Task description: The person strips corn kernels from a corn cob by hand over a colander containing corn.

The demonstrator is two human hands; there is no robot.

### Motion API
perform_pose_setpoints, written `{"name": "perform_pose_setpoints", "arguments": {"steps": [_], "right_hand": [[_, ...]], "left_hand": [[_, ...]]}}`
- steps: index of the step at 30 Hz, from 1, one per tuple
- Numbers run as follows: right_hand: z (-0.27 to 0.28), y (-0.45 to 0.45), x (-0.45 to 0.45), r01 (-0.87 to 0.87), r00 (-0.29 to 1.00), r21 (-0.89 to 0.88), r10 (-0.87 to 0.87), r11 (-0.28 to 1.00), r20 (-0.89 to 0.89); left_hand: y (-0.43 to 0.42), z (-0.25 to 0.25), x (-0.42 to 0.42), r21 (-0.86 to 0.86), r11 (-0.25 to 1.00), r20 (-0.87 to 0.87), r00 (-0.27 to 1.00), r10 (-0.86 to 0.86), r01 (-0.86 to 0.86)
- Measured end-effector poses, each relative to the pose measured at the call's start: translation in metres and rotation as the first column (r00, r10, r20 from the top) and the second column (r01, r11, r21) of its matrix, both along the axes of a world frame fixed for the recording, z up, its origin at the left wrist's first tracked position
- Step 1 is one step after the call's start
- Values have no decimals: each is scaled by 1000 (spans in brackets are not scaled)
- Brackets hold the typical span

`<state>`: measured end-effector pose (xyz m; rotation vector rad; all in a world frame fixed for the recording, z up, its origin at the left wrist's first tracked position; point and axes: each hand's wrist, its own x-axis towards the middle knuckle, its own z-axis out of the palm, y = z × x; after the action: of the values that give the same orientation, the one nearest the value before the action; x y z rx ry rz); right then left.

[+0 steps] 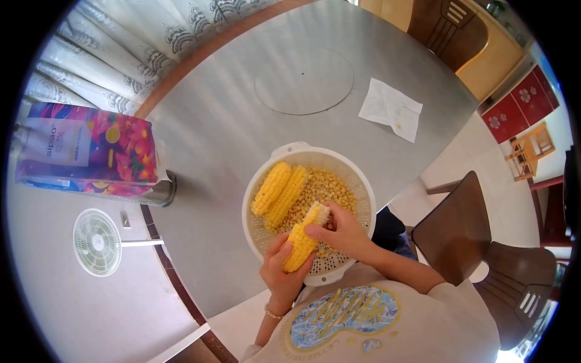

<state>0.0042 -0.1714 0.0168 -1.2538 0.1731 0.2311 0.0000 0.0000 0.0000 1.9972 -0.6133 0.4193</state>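
Note:
An ear of yellow corn [298,247] is held tilted over a white colander [249,209]. My left hand [283,273] wraps round its lower end, with a beaded bracelet at the wrist. My right hand [344,232] grips the upper part, its thumb pressed on the kernels. The ear's top end looks pale and partly stripped. Inside the colander, two whole ears, one on the left [271,187] and one beside it [287,198], lie on loose kernels [330,186].
The colander stands at the near edge of a grey table [212,181]. A white paper napkin [390,110] lies at the back right. A colourful package [91,148] sits at the left, a white fan [97,242] below it. Brown chairs [454,230] stand at the right.

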Motion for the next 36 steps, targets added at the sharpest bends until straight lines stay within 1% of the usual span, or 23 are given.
{"name": "perform_pose_setpoints", "arguments": {"steps": [2,3,6,8,9,11,12,14,15,17,18,20,21,23,24,26,27,29,30,32,36], "right_hand": [[-6,2,0,30,999,-27,-28,999,45],[-10,-12,-5,30,999,-75,-28,997,29],[-12,-11,-6,31,999,-96,-28,995,33],[-7,-10,-7,27,999,-172,-32,985,-29],[-5,-9,-7,27,999,-170,-32,985,-27],[-3,-5,-9,62,998,-5,-62,998,31],[-3,-8,-9,64,997,-4,-64,998,31],[-1,-19,-5,-44,993,214,67,976,-100],[3,-18,-4,-43,993,214,66,976,-100],[14,-12,-2,-91,994,-18,89,996,-65],[11,-9,-2,-92,994,-17,91,996,-64],[2,-3,-4,-26,988,-101,41,995,147],[4,-4,-3,-26,988,-100,41,995,148],[7,-6,-4,-77,989,22,79,997,-126],[5,-6,-4,-77,989,24,79,997,-125],[-1,-6,-4,-80,996,132,85,988,-32],[2,-5,-3,-80,996,134,84,988,-29],[7,-2,-3,-29,999,191,33,981,-13],[8,-2,-3,-25,1000,192,28,981,-13],[9,-4,-2,-78,997,43,79,996,-9],[3,-3,-2,-80,995,96,85,992,-45]], "left_hand": [[-1,2,1,33,999,59,998,32,-34],[-15,-7,-4,-15,999,40,999,33,-32],[-11,-6,-6,-22,999,9,1000,28,-28],[-8,-5,-7,-23,1000,-79,997,-9,7],[-8,-3,-7,-21,1000,-76,997,-8,7],[-9,-1,-7,-104,992,-129,990,65,-78],[-9,0,-6,-103,992,-129,990,63,-76],[-9,1,-4,-102,993,-90,995,48,-57],[-8,0,-4,-101,993,-90,995,46,-55],[-6,-3,-5,-88,996,-85,996,24,-31],[-6,-3,-5,-88,996,-84,996,25,-33],[-6,-1,-5,-86,996,-97,995,23,-31],[-5,-1,-4,-84,996,-96,995,23,-32],[-1,-2,-4,-129,992,-123,992,0,-16],[0,-3,-4,-127,992,-123,992,0,-15],[2,-4,-5,-137,990,-149,989,13,-33],[1,-4,-4,-135,990,-146,989,12,-32],[-1,-5,-4,-177,983,-130,991,24,-47],[-1,-4,-4,-176,984,-130,991,19,-42],[-1,-4,-2,-128,992,-64,998,0,-8],[0,-2,-2,-54,998,-27,1000,10,-12]]}}
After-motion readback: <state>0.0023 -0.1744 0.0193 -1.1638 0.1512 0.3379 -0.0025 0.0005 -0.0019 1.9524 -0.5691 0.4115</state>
